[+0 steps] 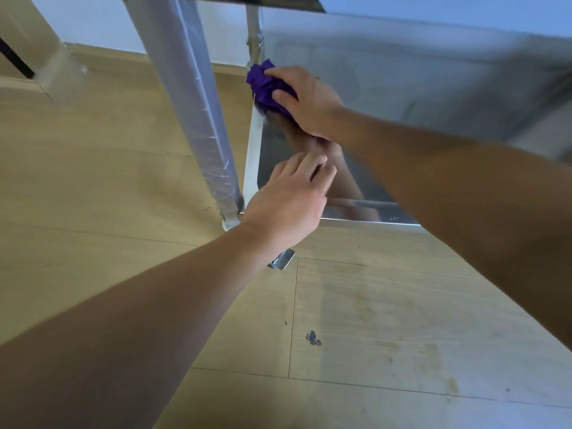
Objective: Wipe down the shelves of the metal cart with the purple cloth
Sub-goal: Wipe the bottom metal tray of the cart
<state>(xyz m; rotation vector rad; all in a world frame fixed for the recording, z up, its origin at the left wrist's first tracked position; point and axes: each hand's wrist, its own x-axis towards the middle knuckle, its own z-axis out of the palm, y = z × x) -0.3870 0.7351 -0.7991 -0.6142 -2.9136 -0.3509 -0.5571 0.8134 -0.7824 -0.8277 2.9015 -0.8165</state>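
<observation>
We are gripping the bunched purple cloth (263, 85) in our right hand (306, 103) to scrub the far corner of the shelf (402, 88), while our left hand (288, 202), holding nothing, is bracing loosely on its near edge.

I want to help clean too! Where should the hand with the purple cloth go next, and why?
Probably sweep the right hand and purple cloth rightward along the shelf: the cloth sits bunched in the far left corner, and smudgy-looking metal stretches beyond.
</observation>
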